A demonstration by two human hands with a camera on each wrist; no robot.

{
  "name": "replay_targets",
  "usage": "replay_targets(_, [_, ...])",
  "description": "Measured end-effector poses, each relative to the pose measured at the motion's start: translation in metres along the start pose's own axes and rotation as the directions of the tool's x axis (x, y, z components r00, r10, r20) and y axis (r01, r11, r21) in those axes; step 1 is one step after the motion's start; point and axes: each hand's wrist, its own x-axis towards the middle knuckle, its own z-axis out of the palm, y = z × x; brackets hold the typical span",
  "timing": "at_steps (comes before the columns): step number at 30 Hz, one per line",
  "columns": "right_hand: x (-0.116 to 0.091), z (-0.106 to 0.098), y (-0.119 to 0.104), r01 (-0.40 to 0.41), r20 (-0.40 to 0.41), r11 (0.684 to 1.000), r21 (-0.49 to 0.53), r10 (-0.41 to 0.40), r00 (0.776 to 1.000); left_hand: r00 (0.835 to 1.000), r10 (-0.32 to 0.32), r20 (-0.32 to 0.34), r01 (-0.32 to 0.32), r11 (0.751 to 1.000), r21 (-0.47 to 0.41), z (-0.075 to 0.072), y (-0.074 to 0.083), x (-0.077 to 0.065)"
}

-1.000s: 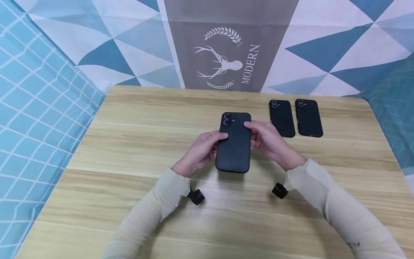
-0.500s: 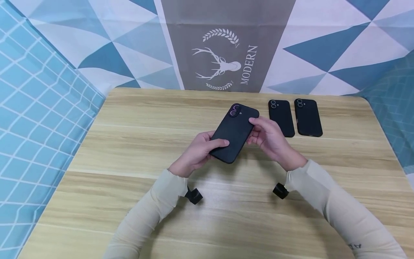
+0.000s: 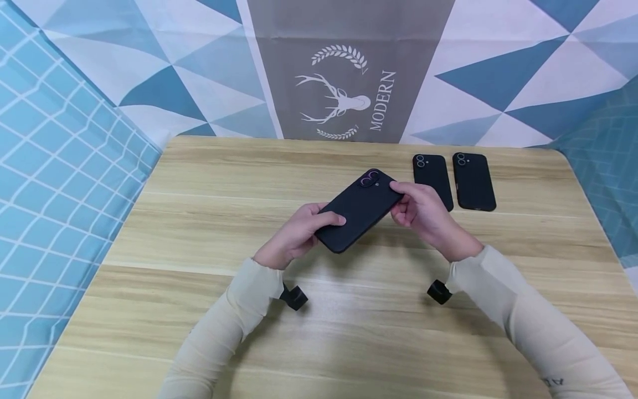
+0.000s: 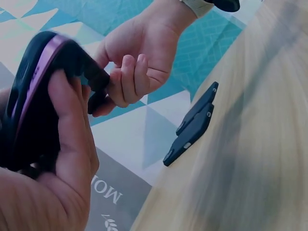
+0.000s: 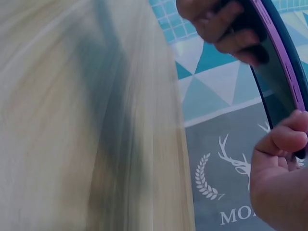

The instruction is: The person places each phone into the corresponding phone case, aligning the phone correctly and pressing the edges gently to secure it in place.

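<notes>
A smartphone with a pinkish-purple side [image 5: 276,48] sits in a black phone case [image 3: 356,208], held at a slant above the table. My left hand [image 3: 299,230] grips its lower left end, thumb across the back and fingers underneath. At the upper right corner, my right hand [image 3: 423,213] pinches the case edge between thumb and fingers. The left wrist view shows the case bent outward toward the right hand [image 4: 139,62], baring a strip of the phone's side [image 4: 41,72]. Purple rings show through the camera cut-out.
Two flat black phone-shaped pieces [image 3: 433,180] with camera rings lie side by side at the table's back right. The wooden table [image 3: 199,221] meets a patterned cloth backdrop [image 3: 349,22]. Both wrists carry small black cameras [image 3: 295,298].
The cased phone has turned clockwise from upright to a slant. My left hand has slid toward its lower end, and my right hand has kept to the upper right corner.
</notes>
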Motion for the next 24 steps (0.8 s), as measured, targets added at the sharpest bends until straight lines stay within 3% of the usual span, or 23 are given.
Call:
replay_targets(6, [-0.003, 0.001, 0.003, 0.094, -0.042, 0.987, 0.133, -0.09, 0.995, 0.998, 0.035, -0.06, -0.042, 0.992, -0.116, -0.001, 0.006, 0.0])
replay_targets(14, [-0.006, 0.005, 0.005, 0.172, -0.108, 0.967, 0.188, -0.153, 0.982, 0.994, 0.087, -0.06, -0.093, 0.989, -0.114, 0.005, 0.003, 0.002])
replay_targets(20, [-0.007, 0.009, 0.005, 0.205, -0.119, 0.966, 0.155, -0.188, 0.975, 0.967, 0.197, -0.16, -0.22, 0.966, -0.134, 0.013, -0.002, 0.005])
replay_targets(24, [-0.008, 0.01, 0.003, 0.199, -0.085, 0.978, 0.056, -0.194, 0.977, 0.945, 0.238, -0.224, -0.27, 0.954, -0.127, 0.014, -0.002, 0.006])
